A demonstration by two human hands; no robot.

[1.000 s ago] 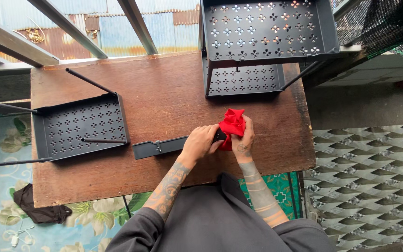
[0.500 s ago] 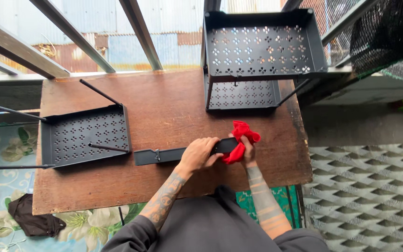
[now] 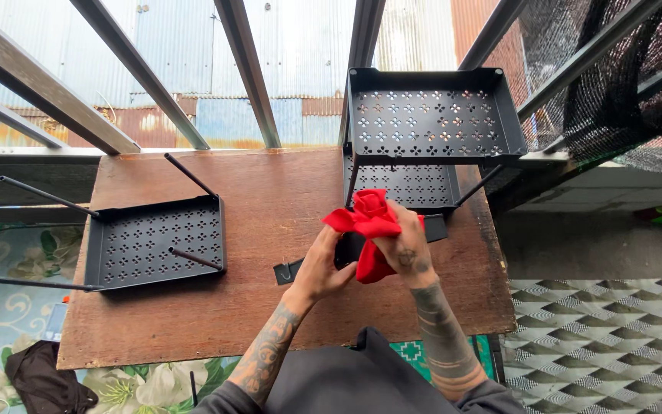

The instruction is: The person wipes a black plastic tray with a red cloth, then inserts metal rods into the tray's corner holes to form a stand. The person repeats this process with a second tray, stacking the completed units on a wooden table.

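Red cloth (image 3: 368, 222) in right hand (image 3: 406, 249) | left hand (image 3: 322, 268) grips black bar (image 3: 346, 249)

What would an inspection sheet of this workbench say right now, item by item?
Surface: brown wooden table, worn, stained edges.
Job's things: black metal bar lifted off the table; red cloth bunched around it.
Clutter: perforated black tray with rod legs up at left; two-tier perforated black rack at the far right.
Hands: left hand grips the bar; right hand clutches the cloth.
Cables: nothing seen.
Surroundings: metal window bars, patterned floor mat, dark rag on floor.
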